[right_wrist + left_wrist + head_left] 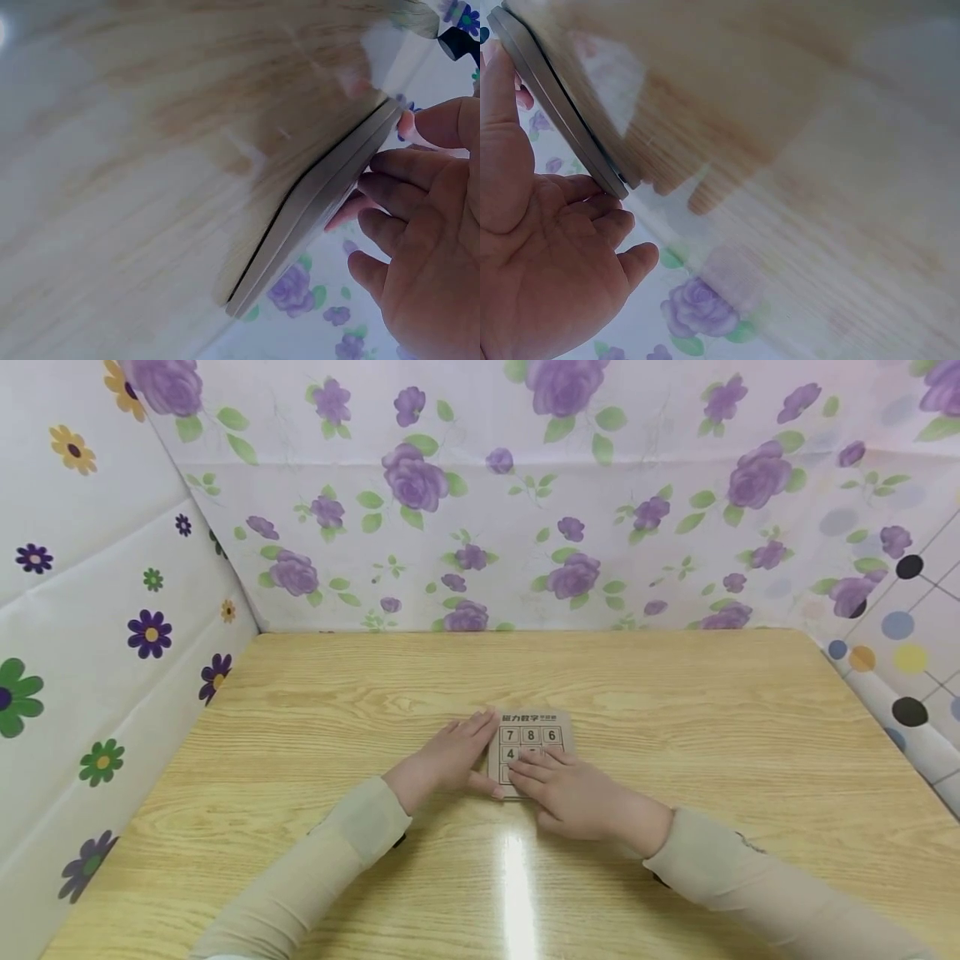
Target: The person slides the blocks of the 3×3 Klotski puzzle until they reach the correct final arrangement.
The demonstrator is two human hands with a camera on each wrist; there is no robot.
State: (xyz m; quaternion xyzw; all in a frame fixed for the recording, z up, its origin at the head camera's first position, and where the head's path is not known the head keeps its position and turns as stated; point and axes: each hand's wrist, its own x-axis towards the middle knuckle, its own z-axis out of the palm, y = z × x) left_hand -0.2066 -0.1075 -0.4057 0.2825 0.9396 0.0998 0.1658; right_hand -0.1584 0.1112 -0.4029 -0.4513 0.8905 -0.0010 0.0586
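A grey number sliding puzzle (532, 720) lies flat on the wooden table, its top row reading 7, 8, 6 and a 4 below. My left hand (447, 760) holds its left side, with fingertips at the far left corner and thumb at the near left corner. In the left wrist view that hand (547, 262) meets the board's edge (562, 112). Extended fingers of my right hand (577, 793) rest on the tiles and hide the middle and lower rows. From the right wrist, the fingertips of this hand (420, 225) touch the puzzle's face beside its thick side (315, 195).
The light wooden table (337, 693) reaches back to a cloth wall with purple roses (573, 577). A flowered cloth (90, 568) stands along the left side, and a dotted one (911, 660) along the right.
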